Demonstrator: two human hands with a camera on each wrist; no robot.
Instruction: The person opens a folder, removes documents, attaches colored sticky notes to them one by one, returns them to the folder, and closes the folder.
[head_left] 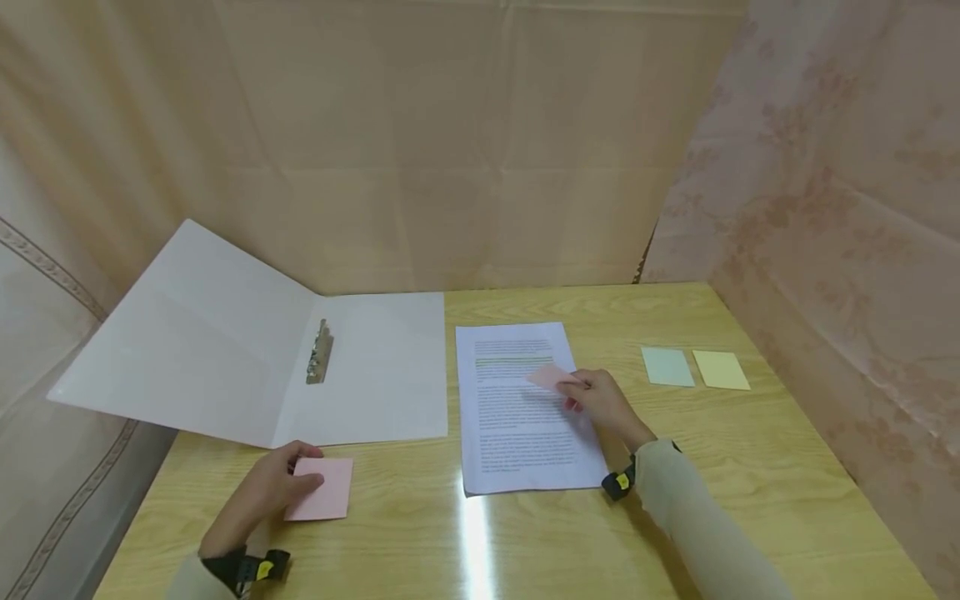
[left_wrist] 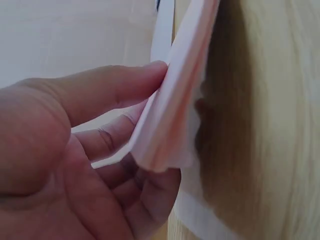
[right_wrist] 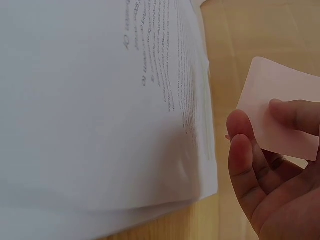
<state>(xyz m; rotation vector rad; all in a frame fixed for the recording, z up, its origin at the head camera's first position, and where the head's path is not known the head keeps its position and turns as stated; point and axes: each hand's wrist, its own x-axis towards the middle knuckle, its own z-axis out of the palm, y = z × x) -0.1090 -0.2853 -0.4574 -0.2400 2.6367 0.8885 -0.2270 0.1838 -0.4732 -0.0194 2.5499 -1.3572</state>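
My left hand (head_left: 273, 486) pinches a pink sticky note pad (head_left: 330, 490) between thumb and fingers, low over the table in front of the folder. Its layered sheets fan slightly at the edge in the left wrist view, where the thumb (left_wrist: 142, 80) presses the face of the pad. A single pink sticky note (head_left: 550, 377) is pinched by my right hand (head_left: 602, 404) above the printed sheets (head_left: 517, 450). Thumb and fingers grip this note (right_wrist: 265, 85) near one side in the right wrist view. Green highlighted lines cross the upper text of the page.
A white ring binder (head_left: 390, 367) lies open at the left, its cover raised against the curtain, with a metal clip (head_left: 320, 354) near the spine. Two sticky notes, pale green (head_left: 667, 367) and yellow (head_left: 721, 370), lie at the right. Curtains (head_left: 465, 167) border the wooden table (head_left: 787, 500).
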